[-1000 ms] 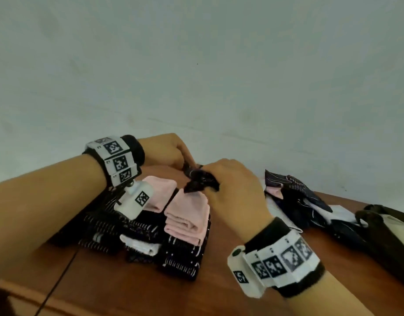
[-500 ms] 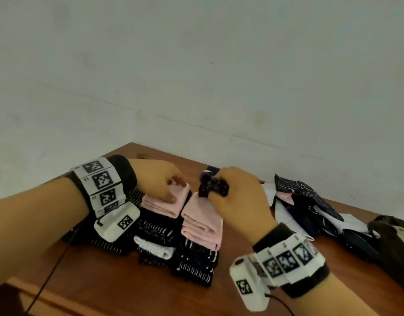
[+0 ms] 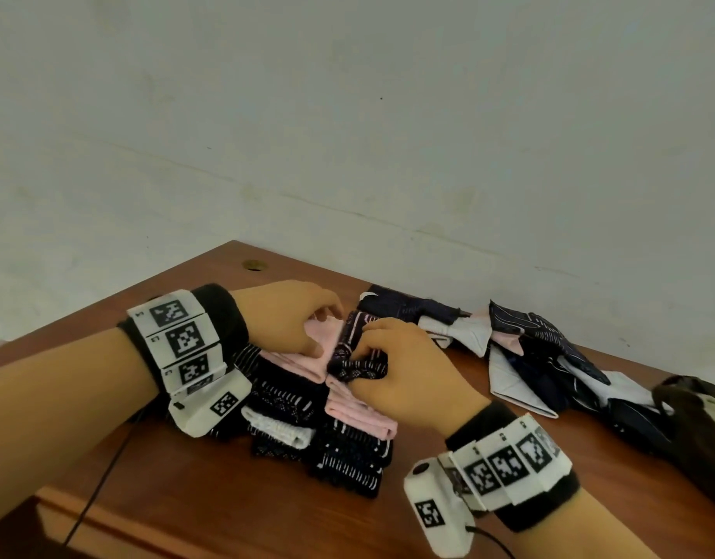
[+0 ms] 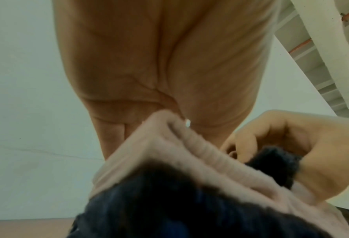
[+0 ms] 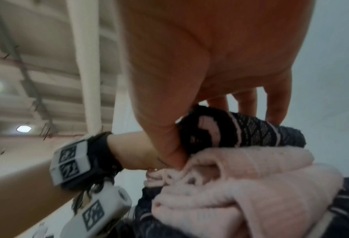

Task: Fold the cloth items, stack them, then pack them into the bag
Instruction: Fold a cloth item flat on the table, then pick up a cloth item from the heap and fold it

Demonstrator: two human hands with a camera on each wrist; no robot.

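Right fingers (image 5: 169, 145) pinching patterned dark cloth (image 5: 240, 130), pink stack (image 5: 251, 185) beneath

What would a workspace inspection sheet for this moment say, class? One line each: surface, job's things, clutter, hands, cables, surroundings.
Surface: brown wooden table with a round hole near its far corner.
Job's things: folded pink and dark patterned socks stacked in piles; dark rolled sock held above them; unfolded heap to the right; dark bag at the right edge.
Clutter: nothing seen.
Hands: left hand holds a pink sock; right hand grips the rolled sock.
Cables: black cable from the left wrist, another at the right wrist.
Surroundings: plain pale wall.
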